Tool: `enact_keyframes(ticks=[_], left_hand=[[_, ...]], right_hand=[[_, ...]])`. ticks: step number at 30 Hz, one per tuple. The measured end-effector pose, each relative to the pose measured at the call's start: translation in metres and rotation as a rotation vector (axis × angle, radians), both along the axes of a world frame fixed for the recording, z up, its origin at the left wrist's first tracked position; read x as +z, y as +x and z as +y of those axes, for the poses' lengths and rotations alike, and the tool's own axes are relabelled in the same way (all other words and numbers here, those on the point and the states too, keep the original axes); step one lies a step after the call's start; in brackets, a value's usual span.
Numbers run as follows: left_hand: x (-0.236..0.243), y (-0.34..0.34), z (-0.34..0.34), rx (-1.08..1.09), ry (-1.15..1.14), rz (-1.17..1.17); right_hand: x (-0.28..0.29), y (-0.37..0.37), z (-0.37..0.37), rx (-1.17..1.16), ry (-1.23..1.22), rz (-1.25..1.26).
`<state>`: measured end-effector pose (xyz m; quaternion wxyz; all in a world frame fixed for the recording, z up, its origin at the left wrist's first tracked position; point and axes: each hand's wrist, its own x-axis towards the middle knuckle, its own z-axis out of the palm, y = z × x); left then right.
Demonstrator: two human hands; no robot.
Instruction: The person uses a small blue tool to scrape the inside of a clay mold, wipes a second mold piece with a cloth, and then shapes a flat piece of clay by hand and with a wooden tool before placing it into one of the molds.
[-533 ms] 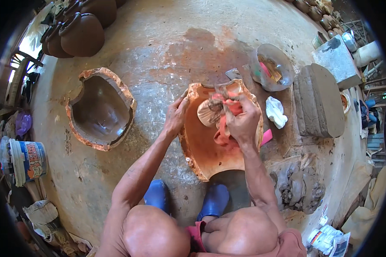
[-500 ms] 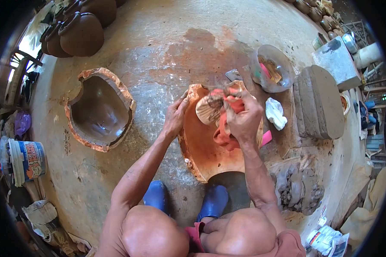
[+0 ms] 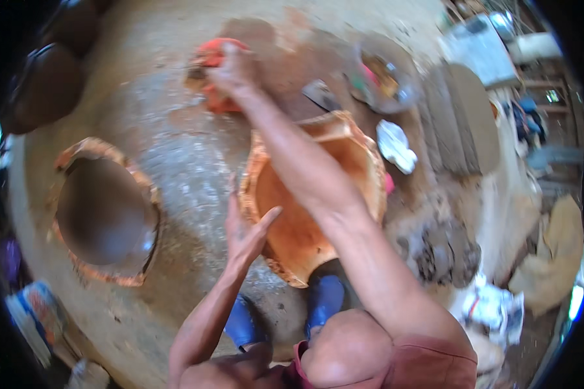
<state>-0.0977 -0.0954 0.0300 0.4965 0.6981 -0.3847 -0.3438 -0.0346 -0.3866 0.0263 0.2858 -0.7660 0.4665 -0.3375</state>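
An orange clay bowl-shaped mould [image 3: 292,227] stands on the ground in front of my knees. My left hand [image 3: 243,227] rests flat against its left rim, fingers spread. My right arm reaches across the mould to the far left, where my right hand [image 3: 230,68] presses down on a red-orange cloth [image 3: 211,61] lying on the wet ground. The frame is blurred by motion.
A second, darker clay mould [image 3: 104,211] lies to the left. A metal bowl [image 3: 383,81] with bits inside sits at the back right, a white rag [image 3: 396,146] beside the mould, grey slabs [image 3: 464,117] at right. Dark pots [image 3: 45,84] stand far left.
My right hand has left the inside of the mould and swung out to the far left with the red cloth. The view has tilted and moved closer. My left hand stays on the rim.
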Motion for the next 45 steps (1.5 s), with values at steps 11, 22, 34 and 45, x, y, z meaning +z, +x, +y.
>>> enact_keyframes(ticks=[11, 22, 34, 45], left_hand=[[-0.001, 0.053, 0.055, 0.074, 0.345, 0.44], [0.03, 0.062, 0.06, 0.047, 0.438, 0.516], [0.265, -0.007, 0.255, 0.3, 0.92, 0.331], [0.321, -0.109, 0.089, 0.318, 0.687, 0.393]], right_hand=[[0.083, -0.281, 0.131, -0.441, -0.036, -0.15], [-0.027, -0.447, 0.155, -0.591, 0.551, 0.598], [0.114, -0.419, 0.315, -0.445, 0.843, 0.044], [0.195, -0.524, 0.128, -0.453, 0.496, 0.197]])
